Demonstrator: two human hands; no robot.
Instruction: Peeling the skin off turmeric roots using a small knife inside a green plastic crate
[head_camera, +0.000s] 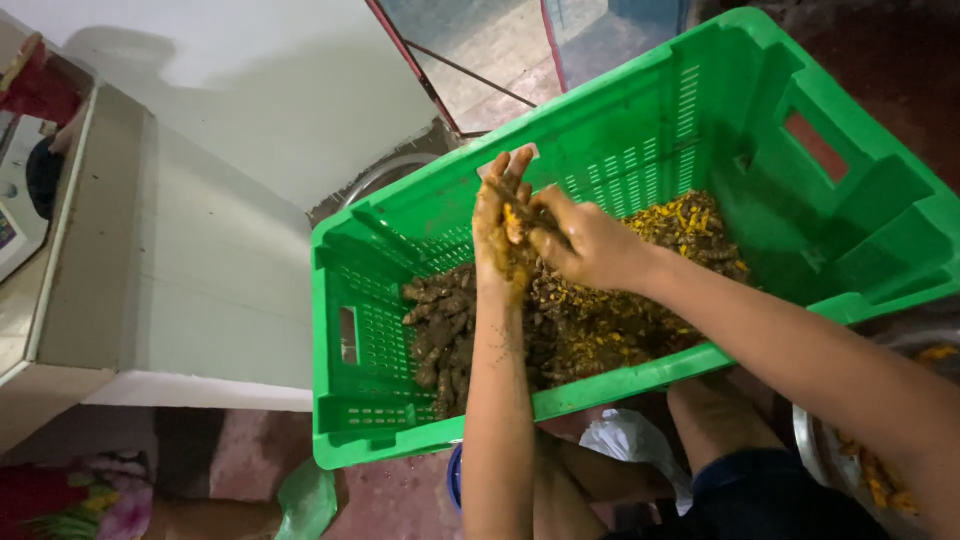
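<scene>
A large green plastic crate (640, 140) sits tilted in front of me, partly filled with brown and yellow turmeric roots (590, 320). My left hand (500, 225) is raised above the pile, fingers up, stained yellow, with a piece of root (515, 215) against its palm. My right hand (585, 240) presses against the left one and grips the same piece. Both forearms reach in over the crate's near rim.
A white step or ledge (220, 270) lies left of the crate. A metal bowl (860, 460) with yellow pieces stands at the lower right. A white plastic bag (630, 440) and my knees are below the crate. A weighing scale (15, 220) sits far left.
</scene>
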